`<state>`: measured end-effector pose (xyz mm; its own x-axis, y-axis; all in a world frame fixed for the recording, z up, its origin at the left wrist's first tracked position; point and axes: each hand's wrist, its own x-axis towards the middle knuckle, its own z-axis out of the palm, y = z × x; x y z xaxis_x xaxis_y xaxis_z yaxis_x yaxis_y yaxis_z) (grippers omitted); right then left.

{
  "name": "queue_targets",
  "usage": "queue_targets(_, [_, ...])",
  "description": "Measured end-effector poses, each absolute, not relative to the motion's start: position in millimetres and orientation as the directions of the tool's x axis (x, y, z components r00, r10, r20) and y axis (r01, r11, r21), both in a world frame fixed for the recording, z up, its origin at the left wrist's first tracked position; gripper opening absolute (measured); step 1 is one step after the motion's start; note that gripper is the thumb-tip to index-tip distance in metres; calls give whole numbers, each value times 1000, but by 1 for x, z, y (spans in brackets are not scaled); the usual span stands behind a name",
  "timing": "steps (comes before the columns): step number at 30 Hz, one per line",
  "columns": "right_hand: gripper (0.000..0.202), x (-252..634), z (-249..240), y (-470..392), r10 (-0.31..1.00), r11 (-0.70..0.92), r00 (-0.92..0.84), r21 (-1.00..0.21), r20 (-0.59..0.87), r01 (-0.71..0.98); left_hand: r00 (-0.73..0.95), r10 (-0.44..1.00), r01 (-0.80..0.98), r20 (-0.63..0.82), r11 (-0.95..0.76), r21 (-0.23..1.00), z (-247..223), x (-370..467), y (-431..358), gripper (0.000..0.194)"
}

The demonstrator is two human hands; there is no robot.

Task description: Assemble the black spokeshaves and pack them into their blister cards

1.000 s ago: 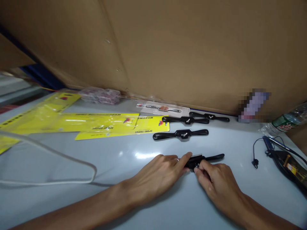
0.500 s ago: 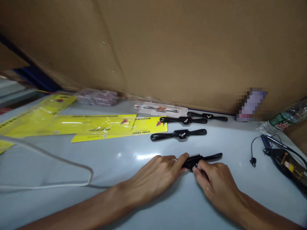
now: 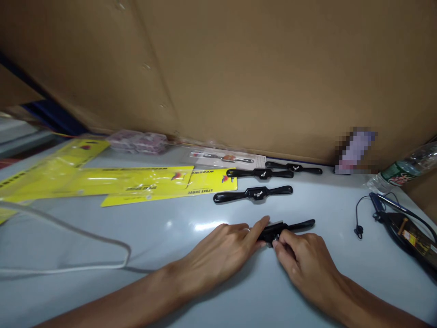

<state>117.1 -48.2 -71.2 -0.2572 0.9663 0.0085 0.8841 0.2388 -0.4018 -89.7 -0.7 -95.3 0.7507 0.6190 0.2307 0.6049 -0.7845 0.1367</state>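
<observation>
A black spokeshave (image 3: 273, 231) lies low over the grey table in front of me, its far handle pointing right. My left hand (image 3: 232, 243) is closed around its left handle, which the fingers hide, with the index finger reaching along the body. At the middle of the tool, my right hand (image 3: 303, 255) pinches a small silver screw (image 3: 276, 237) between thumb and index finger. A pale blade edge shows along the top of the body. Three more black spokeshaves rest farther back: the nearest one (image 3: 254, 194), one behind it (image 3: 261, 173) and the farthest (image 3: 295, 168).
Yellow spoke shave cards (image 3: 160, 175) with clear plastic lie at the left. Behind them are clear boxes (image 3: 136, 142) and a white packaged tool (image 3: 227, 158). A grey cable (image 3: 85, 234) crosses the left side. At right are a bottle (image 3: 399, 175) and a corded dark item (image 3: 409, 232).
The whole view has shifted very slightly. Both hands keep their hold on the spokeshave, and the right thumb and index finger have moved only a little at the screw.
</observation>
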Motion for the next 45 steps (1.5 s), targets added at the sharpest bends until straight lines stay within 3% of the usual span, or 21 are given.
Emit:
queue_targets(6, [33,118,-70,-49,966,241,-257,-453,27,858,715,677,634,173,-732,249,-90,-89,0,31])
queue_targets(9, [39,132,-59,-45,949,315,-284,-493,140,811,713,676,638,184,-735,229,-90,-89,-1,25])
queue_targets(11, [34,145,-49,-40,916,395,-307,-447,258,802,720,671,638,178,-741,210,-90,-89,-1,24])
queue_targets(13, [16,157,-43,-35,881,457,-367,-338,297,823,723,672,641,160,-739,208,-89,-89,-1,24])
queue_targets(14, [14,161,-42,-33,870,479,-410,-274,273,834,722,675,643,152,-736,211,-88,-89,-1,24])
queue_targets(17, [34,163,-44,-31,851,525,-513,-129,113,842,708,691,658,147,-721,216,-87,-90,-1,21])
queue_targets(19, [29,160,-48,-32,845,534,-532,-98,46,840,703,694,662,156,-719,213,-87,-90,0,18])
queue_targets(30, [17,157,-57,-30,854,520,-514,-118,78,846,735,646,643,207,-760,88,-83,-92,6,20])
queue_targets(34, [21,155,-61,-32,869,495,-487,-111,90,862,738,633,618,233,-773,145,-79,-88,3,9])
queue_targets(38, [18,154,-61,-34,871,490,-483,-100,89,866,702,675,653,226,-737,173,-80,-84,-2,26])
queue_targets(45, [22,156,-54,-36,817,575,-570,-45,85,817,709,658,641,253,-751,160,-86,-86,-4,28])
